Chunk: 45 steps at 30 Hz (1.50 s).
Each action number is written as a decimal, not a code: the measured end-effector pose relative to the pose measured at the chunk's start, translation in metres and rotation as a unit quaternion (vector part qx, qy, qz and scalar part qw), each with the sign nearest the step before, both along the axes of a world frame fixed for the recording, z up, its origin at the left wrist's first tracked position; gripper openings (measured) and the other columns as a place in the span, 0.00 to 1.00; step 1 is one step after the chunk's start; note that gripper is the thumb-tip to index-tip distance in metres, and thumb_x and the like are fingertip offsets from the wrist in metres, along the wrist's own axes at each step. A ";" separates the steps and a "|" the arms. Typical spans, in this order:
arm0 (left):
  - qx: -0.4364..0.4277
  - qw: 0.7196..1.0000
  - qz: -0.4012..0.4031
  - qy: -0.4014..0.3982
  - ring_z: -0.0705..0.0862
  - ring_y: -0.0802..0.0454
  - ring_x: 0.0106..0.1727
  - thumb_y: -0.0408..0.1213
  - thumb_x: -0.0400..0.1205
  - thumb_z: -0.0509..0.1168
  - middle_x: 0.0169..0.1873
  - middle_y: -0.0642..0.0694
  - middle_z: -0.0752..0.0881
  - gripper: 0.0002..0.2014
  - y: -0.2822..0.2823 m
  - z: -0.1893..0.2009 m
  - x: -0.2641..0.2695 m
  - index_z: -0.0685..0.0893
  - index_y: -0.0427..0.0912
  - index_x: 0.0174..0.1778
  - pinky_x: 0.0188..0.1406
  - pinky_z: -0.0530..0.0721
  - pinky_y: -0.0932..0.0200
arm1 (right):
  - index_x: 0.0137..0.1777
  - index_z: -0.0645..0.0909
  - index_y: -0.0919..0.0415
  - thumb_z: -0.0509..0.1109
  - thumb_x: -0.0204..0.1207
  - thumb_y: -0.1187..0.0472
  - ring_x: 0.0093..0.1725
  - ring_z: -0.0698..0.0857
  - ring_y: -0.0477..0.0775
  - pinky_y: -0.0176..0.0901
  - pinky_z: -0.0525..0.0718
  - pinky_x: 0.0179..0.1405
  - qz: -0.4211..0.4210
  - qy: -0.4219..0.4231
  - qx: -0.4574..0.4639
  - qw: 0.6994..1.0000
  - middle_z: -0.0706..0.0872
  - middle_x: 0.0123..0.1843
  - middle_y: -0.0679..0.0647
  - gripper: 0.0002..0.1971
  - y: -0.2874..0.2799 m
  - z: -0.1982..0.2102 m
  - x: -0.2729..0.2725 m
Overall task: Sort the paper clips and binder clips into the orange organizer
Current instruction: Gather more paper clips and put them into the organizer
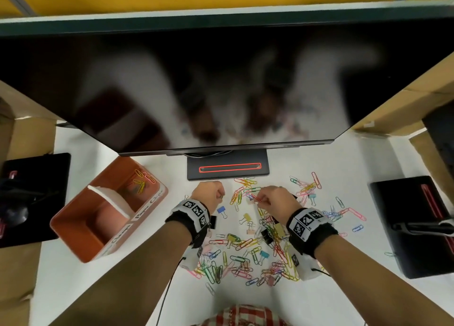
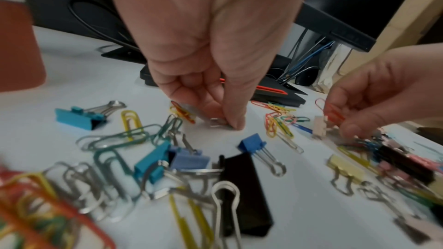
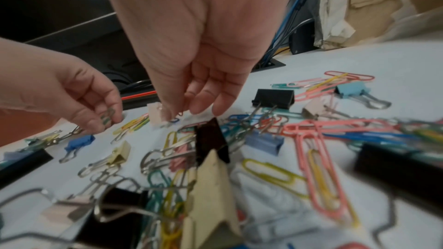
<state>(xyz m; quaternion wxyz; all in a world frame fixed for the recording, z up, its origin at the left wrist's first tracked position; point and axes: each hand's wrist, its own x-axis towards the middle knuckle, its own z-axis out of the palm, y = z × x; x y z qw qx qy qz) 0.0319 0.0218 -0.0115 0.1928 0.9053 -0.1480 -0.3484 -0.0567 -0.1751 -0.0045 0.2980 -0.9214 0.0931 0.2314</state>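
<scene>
Paper clips [image 1: 245, 242] and binder clips [image 1: 222, 211] in many colours lie scattered on the white table [image 1: 319, 158]. The orange organizer [image 1: 81, 237] stands at the left; its far compartment holds several paper clips [image 1: 141, 182]. My left hand [image 1: 219, 196] hovers low over the pile's far edge. It keeps a few paper clips [image 2: 182, 113] in its curled fingers and pinches a silver clip [image 2: 217, 122] against the table. My right hand [image 1: 259, 200], just to its right, pinches a red paper clip [image 1: 254, 198] beside a pale binder clip [image 3: 155, 114].
A large dark monitor [image 1: 221, 92] overhangs the far half of the table, its stand base [image 1: 227, 169] just beyond my hands. Black devices sit at the left [image 1: 34, 193] and right [image 1: 412, 225] edges. Cardboard boxes [image 1: 405, 99] flank the monitor. Cables [image 3: 294, 31] run behind.
</scene>
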 end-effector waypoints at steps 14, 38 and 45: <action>-0.019 0.998 0.055 0.014 0.85 0.47 0.52 0.37 0.77 0.69 0.51 0.45 0.88 0.19 -0.039 -0.001 -0.017 0.76 0.44 0.64 0.50 0.80 0.59 | 0.61 0.79 0.55 0.73 0.73 0.56 0.39 0.80 0.51 0.40 0.76 0.42 -0.027 -0.011 0.006 1.000 0.81 0.37 0.49 0.16 -0.020 0.007 0.006; 0.107 0.979 -0.141 -0.101 0.82 0.44 0.54 0.37 0.82 0.61 0.53 0.44 0.84 0.10 -0.024 -0.008 -0.013 0.79 0.45 0.59 0.55 0.77 0.52 | 0.57 0.81 0.61 0.65 0.79 0.58 0.56 0.81 0.60 0.51 0.81 0.57 0.057 0.007 -0.071 0.996 0.85 0.55 0.59 0.10 0.019 -0.007 0.026; 0.004 0.997 -0.057 -0.058 0.82 0.43 0.54 0.36 0.82 0.61 0.52 0.41 0.84 0.09 -0.012 0.001 -0.008 0.82 0.41 0.55 0.53 0.80 0.53 | 0.54 0.84 0.60 0.67 0.77 0.56 0.52 0.83 0.58 0.45 0.80 0.51 0.042 0.044 -0.064 0.996 0.86 0.52 0.58 0.11 0.022 -0.006 0.027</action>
